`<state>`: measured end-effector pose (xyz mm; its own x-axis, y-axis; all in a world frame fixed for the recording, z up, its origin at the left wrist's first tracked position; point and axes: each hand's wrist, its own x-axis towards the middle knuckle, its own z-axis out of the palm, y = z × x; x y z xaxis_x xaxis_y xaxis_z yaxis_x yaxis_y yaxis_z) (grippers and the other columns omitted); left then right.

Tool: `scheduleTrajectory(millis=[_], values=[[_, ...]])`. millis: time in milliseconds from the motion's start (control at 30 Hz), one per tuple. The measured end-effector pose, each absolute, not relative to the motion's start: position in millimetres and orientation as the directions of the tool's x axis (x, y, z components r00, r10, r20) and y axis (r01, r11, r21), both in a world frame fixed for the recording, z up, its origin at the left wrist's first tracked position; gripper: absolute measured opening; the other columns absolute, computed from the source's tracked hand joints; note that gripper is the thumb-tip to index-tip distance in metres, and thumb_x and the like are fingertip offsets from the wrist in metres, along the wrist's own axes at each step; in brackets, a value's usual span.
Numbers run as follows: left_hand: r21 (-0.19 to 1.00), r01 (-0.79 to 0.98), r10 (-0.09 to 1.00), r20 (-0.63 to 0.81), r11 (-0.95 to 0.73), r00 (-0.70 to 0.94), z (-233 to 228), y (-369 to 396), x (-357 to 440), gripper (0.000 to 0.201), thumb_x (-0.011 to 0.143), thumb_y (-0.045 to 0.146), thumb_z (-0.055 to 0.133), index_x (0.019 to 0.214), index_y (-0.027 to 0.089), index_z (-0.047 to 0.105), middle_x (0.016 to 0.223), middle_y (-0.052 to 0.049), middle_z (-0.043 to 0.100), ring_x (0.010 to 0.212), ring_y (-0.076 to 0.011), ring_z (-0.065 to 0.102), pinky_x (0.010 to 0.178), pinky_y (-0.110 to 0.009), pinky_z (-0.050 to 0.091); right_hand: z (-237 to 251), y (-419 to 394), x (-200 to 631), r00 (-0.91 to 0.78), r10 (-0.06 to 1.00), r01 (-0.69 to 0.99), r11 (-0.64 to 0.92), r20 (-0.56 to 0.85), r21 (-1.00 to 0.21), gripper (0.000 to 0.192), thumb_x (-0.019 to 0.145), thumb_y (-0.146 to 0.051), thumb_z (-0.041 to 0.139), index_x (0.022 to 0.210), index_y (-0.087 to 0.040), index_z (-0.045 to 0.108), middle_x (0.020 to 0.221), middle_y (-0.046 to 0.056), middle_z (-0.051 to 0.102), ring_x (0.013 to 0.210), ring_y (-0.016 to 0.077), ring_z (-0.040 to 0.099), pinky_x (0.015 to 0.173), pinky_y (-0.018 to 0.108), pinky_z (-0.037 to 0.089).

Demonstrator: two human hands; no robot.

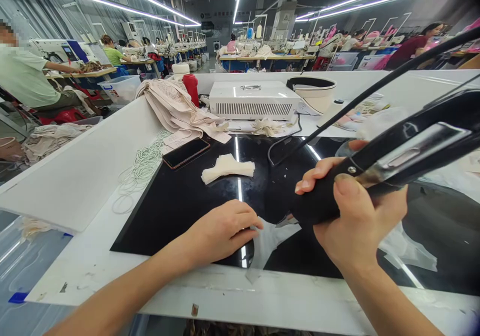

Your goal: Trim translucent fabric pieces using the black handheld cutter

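My right hand point(356, 216) is wrapped round a black corded hand tool point(416, 141) with a metal lever along its side. The tool's dark, rounded end points down to the left, over the glossy black board point(180, 216). Below that end lies a piece of thin, sheer white fabric point(275, 236). My left hand point(228, 228) rests low over the board, finger and thumb closed at the fabric's left edge. The exact grip is partly hidden. Beyond it sits a cream foam-like piece point(228, 168), touched by neither hand.
A phone point(186, 152), green elastic cord point(142, 163) and draped beige fabric point(176, 106) lie on the left. At the back stand a white vented box point(253, 99), a red bottle point(191, 90) and a cream bin point(315, 93). The tool's black cable point(375, 86) crosses the right side.
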<state>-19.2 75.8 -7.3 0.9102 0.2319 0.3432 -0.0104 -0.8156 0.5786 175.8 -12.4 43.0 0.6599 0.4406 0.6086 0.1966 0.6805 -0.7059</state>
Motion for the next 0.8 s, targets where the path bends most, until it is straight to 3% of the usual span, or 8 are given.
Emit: scheduleTrajectory(millis=[133,267,400,500,800], values=[[0.614,0.000,0.239,0.307,-0.789,0.921,-8.7,74.2,-14.0,0.017,0.105,0.017,0.078,0.122,0.015,0.073,0.123,-0.010,0.077,0.120,-0.0252,0.070,0.111,-0.037,0.057,42.3,-15.4,168.7,0.634,0.487,0.144,0.688,0.600,-0.711,0.045,0.087,-0.039,0.095,0.125,-0.029,0.073,0.082,-0.006,0.074,0.060,0.0172,0.066,0.058,0.035,0.055],[0.632,0.012,0.231,0.264,-0.775,0.936,-6.7,72.0,-10.9,0.029,0.100,0.019,0.087,0.124,0.016,0.072,0.129,-0.010,0.077,0.126,-0.0265,0.070,0.116,-0.040,0.055,39.9,-17.8,166.1,0.604,0.516,0.129,0.688,0.607,-0.714,0.040,0.091,-0.040,0.094,0.121,-0.029,0.071,0.084,-0.005,0.075,0.061,0.0165,0.068,0.059,0.034,0.056],[0.596,0.075,0.243,0.207,-0.799,0.947,-7.1,73.8,-11.0,0.029,0.101,0.021,0.085,0.127,0.020,0.072,0.136,-0.009,0.078,0.135,-0.0287,0.069,0.134,-0.057,0.038,39.8,-15.8,165.0,0.593,0.521,0.135,0.687,0.614,-0.714,0.038,0.091,-0.042,0.094,0.118,-0.030,0.069,0.082,-0.005,0.075,0.061,0.0162,0.067,0.059,0.034,0.056],[0.558,0.132,0.266,0.165,-0.819,0.950,-7.8,76.1,-12.2,0.029,0.104,0.022,0.082,0.131,0.023,0.072,0.141,-0.008,0.078,0.142,-0.0310,0.067,0.137,-0.067,0.029,40.6,-12.2,165.0,0.607,0.500,0.153,0.690,0.618,-0.708,0.038,0.089,-0.043,0.094,0.115,-0.030,0.069,0.081,-0.005,0.074,0.060,0.0170,0.067,0.059,0.036,0.056],[0.565,0.094,0.244,0.196,-0.820,0.950,-9.0,74.8,-11.5,0.030,0.107,0.022,0.076,0.137,0.017,0.075,0.145,-0.011,0.076,0.140,-0.0277,0.069,0.138,-0.054,0.035,39.5,-9.6,165.8,0.605,0.478,0.181,0.696,0.637,-0.695,0.037,0.091,-0.043,0.093,0.118,-0.031,0.071,0.082,-0.005,0.075,0.060,0.0167,0.066,0.060,0.036,0.056]])
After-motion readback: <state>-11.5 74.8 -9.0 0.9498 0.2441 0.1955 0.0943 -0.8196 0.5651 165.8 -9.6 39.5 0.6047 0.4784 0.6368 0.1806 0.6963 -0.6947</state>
